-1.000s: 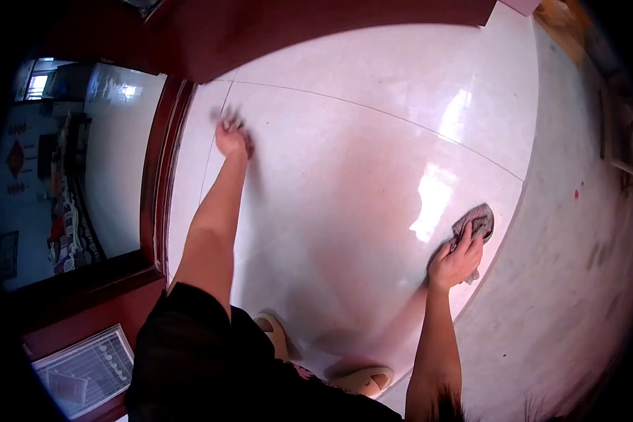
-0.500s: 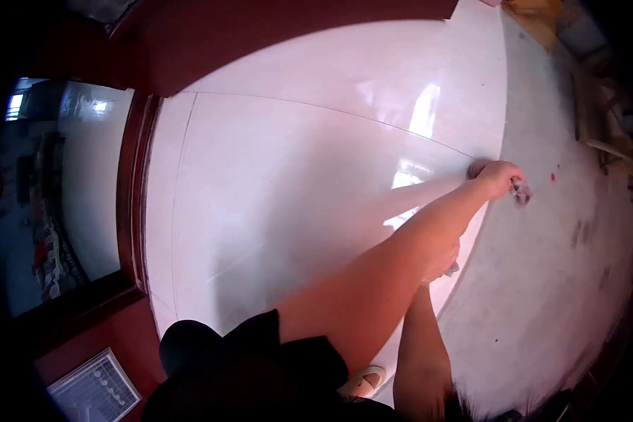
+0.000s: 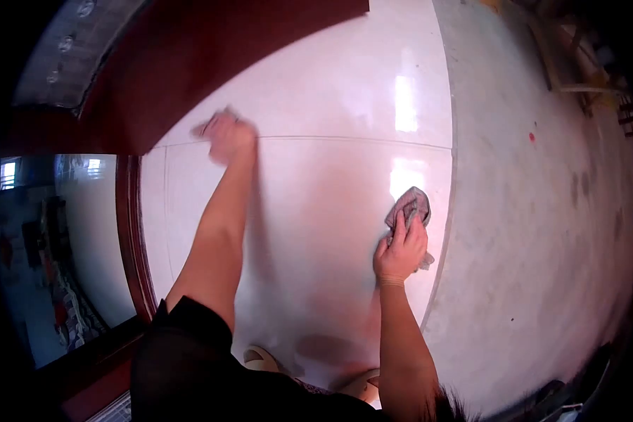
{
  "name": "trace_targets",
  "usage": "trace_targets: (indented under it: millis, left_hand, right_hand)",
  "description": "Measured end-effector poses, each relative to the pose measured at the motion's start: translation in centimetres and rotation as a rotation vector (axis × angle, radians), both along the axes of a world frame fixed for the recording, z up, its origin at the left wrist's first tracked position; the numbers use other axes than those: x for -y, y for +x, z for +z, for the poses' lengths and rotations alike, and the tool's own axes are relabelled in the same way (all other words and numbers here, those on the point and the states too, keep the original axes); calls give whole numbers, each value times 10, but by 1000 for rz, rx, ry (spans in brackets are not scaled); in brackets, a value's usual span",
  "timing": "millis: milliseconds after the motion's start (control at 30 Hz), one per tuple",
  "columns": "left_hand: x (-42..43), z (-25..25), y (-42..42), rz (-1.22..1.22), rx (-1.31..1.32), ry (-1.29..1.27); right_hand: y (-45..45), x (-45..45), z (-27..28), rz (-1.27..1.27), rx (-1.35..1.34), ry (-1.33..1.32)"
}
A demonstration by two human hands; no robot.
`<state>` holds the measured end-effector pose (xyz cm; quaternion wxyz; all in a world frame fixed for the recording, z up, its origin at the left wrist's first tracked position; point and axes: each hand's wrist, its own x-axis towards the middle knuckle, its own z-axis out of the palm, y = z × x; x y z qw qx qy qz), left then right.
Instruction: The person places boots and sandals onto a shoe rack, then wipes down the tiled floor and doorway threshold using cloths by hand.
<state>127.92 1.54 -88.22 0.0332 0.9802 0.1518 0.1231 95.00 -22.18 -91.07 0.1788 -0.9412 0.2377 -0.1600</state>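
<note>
My left hand [image 3: 231, 139] is at the upper left of the white tiled floor [image 3: 309, 190], close to the dark red panel. Motion blurs it, but parts of a greyish cloth [image 3: 205, 128] stick out around its fingers. On the right side of the tiles, my right hand [image 3: 402, 253] presses a grey-brown cloth [image 3: 416, 202] flat against the floor. Its fingers lie over the crumpled cloth, and a loose end shows beside the palm.
A dark red panel [image 3: 169, 63] borders the tiles at the upper left, with a door frame [image 3: 130, 225] below it. Grey concrete floor [image 3: 527, 232] lies to the right, with a wooden frame [image 3: 584, 88] at its far edge. A slipper [image 3: 260, 359] shows near the bottom.
My left hand swept right, across my right arm to the tile edge, and is now back at the upper left. The view has turned. My right hand stays on its cloth.
</note>
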Motion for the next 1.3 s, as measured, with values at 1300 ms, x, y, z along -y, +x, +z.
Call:
trace_targets:
  millis: [1300]
  left_hand:
    - [-458, 36, -423, 513, 113, -1937]
  right_hand:
    - [-5, -62, 15, 485, 263, 558]
